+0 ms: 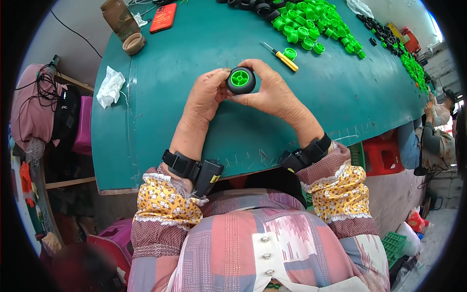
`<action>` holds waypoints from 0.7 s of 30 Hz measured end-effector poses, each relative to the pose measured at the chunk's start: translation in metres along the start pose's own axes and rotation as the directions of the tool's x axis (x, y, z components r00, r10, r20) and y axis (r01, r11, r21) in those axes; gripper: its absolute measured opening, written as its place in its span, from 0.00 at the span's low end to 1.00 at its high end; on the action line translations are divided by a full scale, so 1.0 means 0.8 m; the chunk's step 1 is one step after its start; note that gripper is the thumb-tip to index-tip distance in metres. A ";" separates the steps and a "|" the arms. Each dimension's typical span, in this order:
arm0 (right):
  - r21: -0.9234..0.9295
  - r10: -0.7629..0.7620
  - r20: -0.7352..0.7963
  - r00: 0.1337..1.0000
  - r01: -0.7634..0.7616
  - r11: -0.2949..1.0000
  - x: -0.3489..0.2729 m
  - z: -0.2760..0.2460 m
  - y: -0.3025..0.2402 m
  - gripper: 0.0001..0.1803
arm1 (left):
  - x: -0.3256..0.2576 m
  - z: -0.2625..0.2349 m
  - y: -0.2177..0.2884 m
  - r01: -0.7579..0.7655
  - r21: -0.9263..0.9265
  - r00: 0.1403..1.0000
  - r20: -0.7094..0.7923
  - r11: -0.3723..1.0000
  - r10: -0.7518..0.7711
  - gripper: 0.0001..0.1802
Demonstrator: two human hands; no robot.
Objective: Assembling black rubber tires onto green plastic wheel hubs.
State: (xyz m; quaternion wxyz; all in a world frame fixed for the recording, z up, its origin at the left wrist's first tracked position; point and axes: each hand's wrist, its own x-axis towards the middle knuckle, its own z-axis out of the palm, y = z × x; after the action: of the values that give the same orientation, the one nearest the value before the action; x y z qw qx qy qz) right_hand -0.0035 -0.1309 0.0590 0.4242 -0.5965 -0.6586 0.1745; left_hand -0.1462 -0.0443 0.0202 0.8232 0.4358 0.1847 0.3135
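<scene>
Between my two hands is a small toy wheel [241,79], a green spoked hub inside a black tyre. My left hand [209,92] grips its left side with bent fingers, the thumb up at the rim. My right hand [270,87] curves round the other side, finger on top and thumb beneath. The wheel is held above the green table, its hub face turned up. Beyond my right hand lie a screwdriver [286,59] with a yellow handle and a single green hub [290,53].
A heap of green hubs [311,22] and black tyres [260,9] lies at the far side. At the far left stand a brown bottle [119,18], its cup-like lid [134,44] and a red phone [163,18]. Crumpled tissue [111,86] lies left. A co-worker [440,109] sits at right.
</scene>
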 end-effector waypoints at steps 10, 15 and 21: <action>0.118 0.015 -0.063 0.998 -0.007 0.993 -0.004 0.023 0.006 0.25 | 0.000 0.007 -0.001 -0.015 0.100 0.999 0.044 0.995 0.011 0.17; 0.085 0.076 0.003 0.997 -0.076 0.993 -0.004 0.017 0.007 0.26 | -0.001 0.013 -0.006 -0.010 0.138 1.000 -0.009 0.990 0.012 0.18; -0.078 0.054 -0.057 0.997 -0.058 0.995 -0.035 -0.032 -0.006 0.26 | -0.005 0.028 0.002 0.056 0.237 0.994 -0.107 0.970 -0.031 0.21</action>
State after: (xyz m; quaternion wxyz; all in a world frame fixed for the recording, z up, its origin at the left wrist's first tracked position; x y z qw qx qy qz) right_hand 0.0109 -0.1653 0.0678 0.4129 -0.6358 -0.6362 0.1433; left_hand -0.1365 -0.0595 0.0336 0.7607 0.5111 0.2728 0.2927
